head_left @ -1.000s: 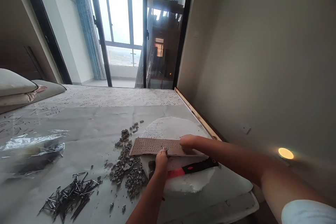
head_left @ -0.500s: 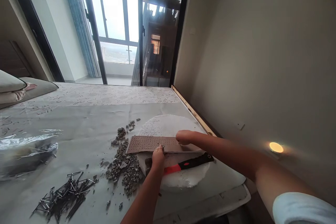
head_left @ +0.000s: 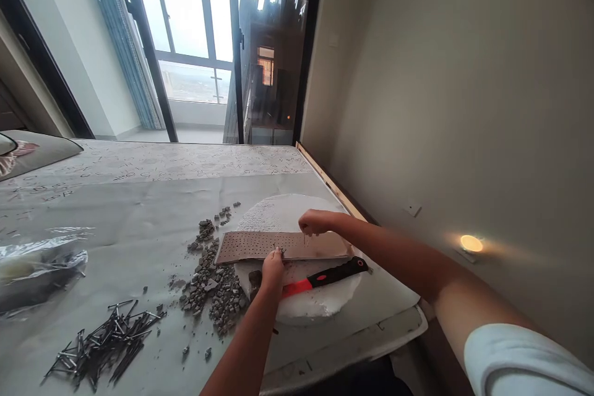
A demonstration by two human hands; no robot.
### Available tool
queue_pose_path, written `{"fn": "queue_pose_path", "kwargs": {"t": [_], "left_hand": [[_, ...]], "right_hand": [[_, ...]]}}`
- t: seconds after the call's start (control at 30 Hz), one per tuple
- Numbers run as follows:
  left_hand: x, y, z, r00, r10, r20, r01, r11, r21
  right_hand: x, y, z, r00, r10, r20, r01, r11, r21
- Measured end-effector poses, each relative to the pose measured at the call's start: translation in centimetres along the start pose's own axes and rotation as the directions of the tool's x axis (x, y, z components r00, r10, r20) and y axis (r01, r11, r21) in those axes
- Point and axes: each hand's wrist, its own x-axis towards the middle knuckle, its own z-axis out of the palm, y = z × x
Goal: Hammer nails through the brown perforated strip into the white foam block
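Near the grey-covered bed's (head_left: 134,216) right edge lies a long brown perforated board (head_left: 248,246), probably light, stiff, best gripped by its edges, left hand (head_left: 273,267) holding thin dark nails (head_left: 282,252), right hand (head_left: 316,221) apparently pinching one.

Right hand (head_left: 317,222) now stands higher above the perforated board (head_left: 250,246) than before, a nail (head_left: 304,239) showing beneath it.

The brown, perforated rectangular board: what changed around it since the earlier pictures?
The bare right hand has risen higher above the brown, perforated rectangular board; a thin sliver shows beneath it. The bare left hand stays at the board's near edge. The red-and-black-handled hammer, grey stone rubble and dark metal nails lie as before.
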Motion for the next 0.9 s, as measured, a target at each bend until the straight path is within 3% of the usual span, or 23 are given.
{"fn": "queue_pose_path", "kwargs": {"t": [0.17, 0.27, 0.37, 0.53, 0.67, 0.8, 0.9], "left_hand": [[-0.7, 1.5, -0.5, 0.986, -0.135, 0.101, 0.142, 0.987, -0.068], [-1.4, 2.9, -1.4, 0.942, -0.260, 0.211, 0.267, 0.964, -0.005], [-2.0, 4.2, -2.5, 0.892, -0.331, 0.309, 0.310, 0.944, 0.115], [-2.4, 5.4, -3.1, 0.838, -0.270, 0.474, 0.197, 0.960, 0.200], [-2.4, 5.0, -2.4, 0.905, -0.157, 0.395, 0.159, 0.987, 0.028], [-3.5, 4.2, -1.4, 0.947, -0.134, 0.292, 0.187, 0.969, -0.162], [-5.7, 4.1, -1.3, 0.935, -0.168, 0.312, 0.251, 0.935, -0.250]], "right_hand": [[0.2, 1.6, 1.0, 0.999, -0.045, 0.015, 0.041, 0.982, 0.185], [-0.2, 2.0, 2.6, 1.000, -0.025, 0.007, 0.023, 0.976, 0.218], [-0.6, 2.2, 3.5, 0.999, -0.008, -0.052, 0.020, 0.972, 0.235], [-1.5, 1.9, 3.3, 0.989, 0.007, -0.150, 0.037, 0.957, 0.289], [-3.7, 0.7, 3.6, 0.973, -0.022, -0.228, 0.118, 0.902, 0.415], [-7.1, -2.3, 5.5, 0.954, -0.095, -0.285, 0.248, 0.786, 0.567], [-9.1, -5.3, 7.9, 0.921, -0.063, -0.385, 0.374, 0.425, 0.825]]}}
